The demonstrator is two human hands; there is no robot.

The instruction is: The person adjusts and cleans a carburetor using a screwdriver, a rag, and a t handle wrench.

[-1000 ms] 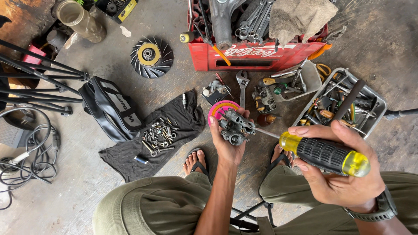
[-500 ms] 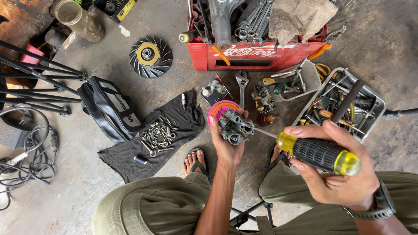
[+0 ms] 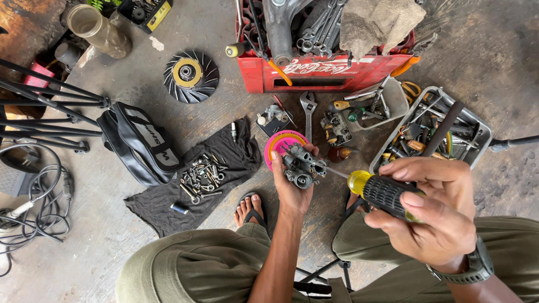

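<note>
My left hand [image 3: 292,188] cups the metal engine part [image 3: 302,165]; right hand [image 3: 432,216] grips the screwdriver [image 3: 382,193], shaft pointing left, tip seemingly touching the part.

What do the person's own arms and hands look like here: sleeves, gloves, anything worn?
Both arms are bare, with no sleeves showing, and neither the left hand nor the right hand wears a glove. The right wrist carries a dark wristwatch with a chunky case and strap. No rings or markings can be made out.
</note>
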